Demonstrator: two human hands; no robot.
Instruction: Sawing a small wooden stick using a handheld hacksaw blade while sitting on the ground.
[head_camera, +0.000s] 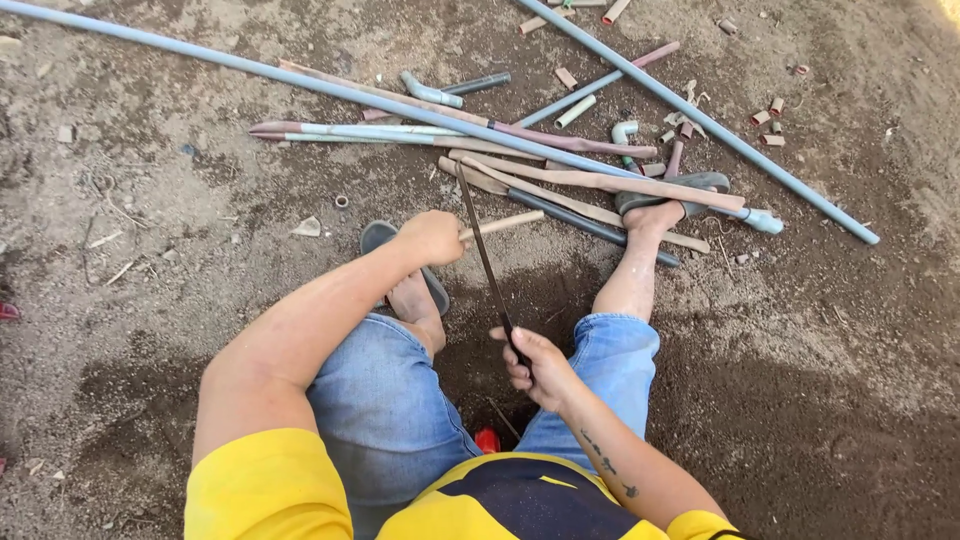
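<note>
Daylight view, outdoor, evenly lit, sharp at centre.
Light: strong and diffuse; overexposed patch at the top right corner. Shadows: soft and short, a dark pool on the dirt ground under the person's legs and beneath the pipes. Glare: mild sheen on the pale pipes. Blur: slight on the thin saw blade. Distortion: wide-angle bending towards the edges.
</note>
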